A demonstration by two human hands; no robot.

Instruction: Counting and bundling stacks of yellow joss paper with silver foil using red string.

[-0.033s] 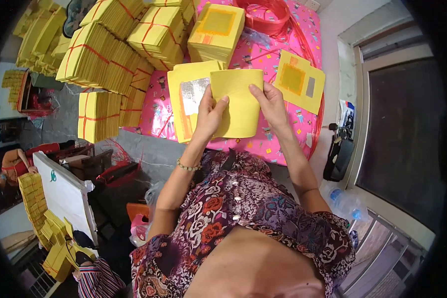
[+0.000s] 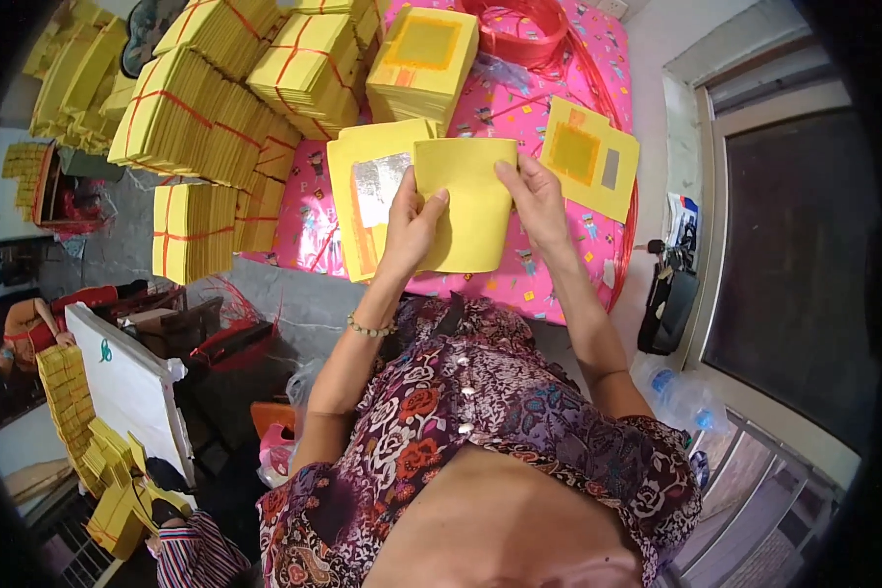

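Between my two hands I hold a folded yellow paper sheet (image 2: 472, 220), upright above the table, with its right side curving. My left hand (image 2: 414, 227) grips its left edge, thumb on the front and fingers mostly hidden behind. My right hand (image 2: 541, 204) pinches the right edge near the top, its thumb on the front. Behind the sheet and to its left lies another yellow paper piece (image 2: 374, 142) with a shiny silver patch and an orange strip. At the right, a flat yellow piece (image 2: 608, 199) shows an orange-framed square and a grey rectangle.
A pink patterned cloth (image 2: 314, 201) covers the table. Tied stacks of yellow paper (image 2: 196, 230) crowd its left side; a loose stack (image 2: 416, 83) stands at the back. Red strapping coils (image 2: 524, 39) lie behind. Two people work at the far left near a white board (image 2: 127, 377).
The view has shifted very slightly. My right thumb sits a little higher at the sheet's right edge; my left hand keeps its hold.
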